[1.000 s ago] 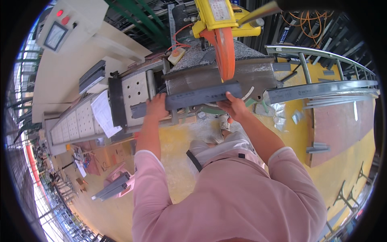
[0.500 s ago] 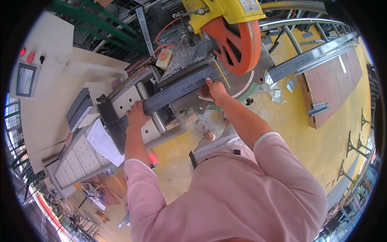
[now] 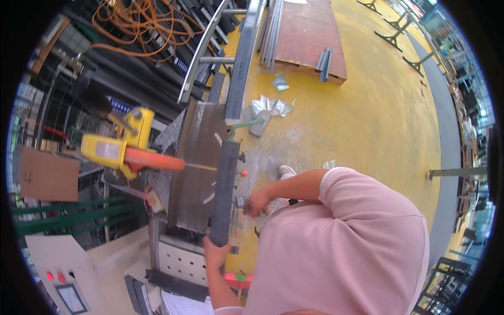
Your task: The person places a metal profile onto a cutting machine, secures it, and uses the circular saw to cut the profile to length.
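A dark grey metal profile [image 3: 226,189] lies across the near edge of the brown metal table of a cutting saw. My left hand [image 3: 214,252] is closed around the profile's lower end in the picture. Off to the right of the profile, apart from it, is my right hand [image 3: 255,203]; motion blurs its fingers, and I see nothing clearly held in it. The saw's yellow head [image 3: 107,149] and orange blade guard [image 3: 155,159] stand beyond the table, to the left of the profile.
A long metal profile [image 3: 242,63] extends away past the table's far end. On the yellow floor lie crumpled clear film [image 3: 270,105] and a reddish board [image 3: 312,39] bearing metal strips. A control box [image 3: 60,273] and paper sheets [image 3: 184,304] are at lower left. An orange hose [image 3: 152,26] hangs in coils.
My view has turned to the right, so the saw now appears at the left. My right hand has let go of the profile and moved off it; my left hand still grips its end.
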The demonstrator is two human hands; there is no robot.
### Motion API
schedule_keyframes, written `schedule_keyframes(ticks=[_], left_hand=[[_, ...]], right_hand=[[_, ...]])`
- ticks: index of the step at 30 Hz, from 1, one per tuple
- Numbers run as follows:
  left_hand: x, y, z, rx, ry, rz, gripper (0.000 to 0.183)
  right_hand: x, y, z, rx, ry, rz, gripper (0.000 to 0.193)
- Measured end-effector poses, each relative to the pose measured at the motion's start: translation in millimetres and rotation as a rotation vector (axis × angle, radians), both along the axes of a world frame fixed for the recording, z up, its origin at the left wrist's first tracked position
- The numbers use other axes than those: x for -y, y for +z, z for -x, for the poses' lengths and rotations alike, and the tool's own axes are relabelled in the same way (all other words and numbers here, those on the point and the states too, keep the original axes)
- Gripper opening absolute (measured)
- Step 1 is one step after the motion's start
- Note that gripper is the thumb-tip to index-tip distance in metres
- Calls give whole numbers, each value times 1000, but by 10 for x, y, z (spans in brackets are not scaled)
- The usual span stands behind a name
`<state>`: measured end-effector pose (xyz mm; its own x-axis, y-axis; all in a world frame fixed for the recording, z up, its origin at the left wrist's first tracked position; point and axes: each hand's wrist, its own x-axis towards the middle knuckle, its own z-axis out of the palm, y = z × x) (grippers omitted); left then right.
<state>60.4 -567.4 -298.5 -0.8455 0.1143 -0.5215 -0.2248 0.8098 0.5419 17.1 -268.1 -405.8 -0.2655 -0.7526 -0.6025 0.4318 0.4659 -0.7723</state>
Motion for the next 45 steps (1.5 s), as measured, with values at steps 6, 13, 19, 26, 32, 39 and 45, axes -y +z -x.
schedule_keyframes(ticks=[6, 13, 19, 26, 32, 39, 45], left_hand=[[-2493, -251, 856, 16, -13, -151, 86], [-5339, -696, 1738, 101, -264, -631, 79], [-6346, -2323, 1554, 476, -16, -231, 55], [-6776, -2229, 1281, 738, -463, 275, 50], [-7461, -2482, 1782, 707, 12, 224, 38], [-7828, -2042, 2847, 263, -69, 404, 36], [-7896, -1361, 3731, -350, -161, 672, 39]], right_hand=[[-1152, 409, -348, -21, -281, 161, 71], [-3074, -51, -109, -1, -1407, -65, 48], [-6561, -1560, 450, -137, -1890, -638, 56], [-9747, -3648, 1095, -402, -1895, -1188, 43], [-10804, -4732, 1518, -127, -1895, -1195, 43], [-10759, -5300, 1604, -54, -1742, -1208, 49], [-10805, -5307, 1519, 116, -1588, -1115, 57]])
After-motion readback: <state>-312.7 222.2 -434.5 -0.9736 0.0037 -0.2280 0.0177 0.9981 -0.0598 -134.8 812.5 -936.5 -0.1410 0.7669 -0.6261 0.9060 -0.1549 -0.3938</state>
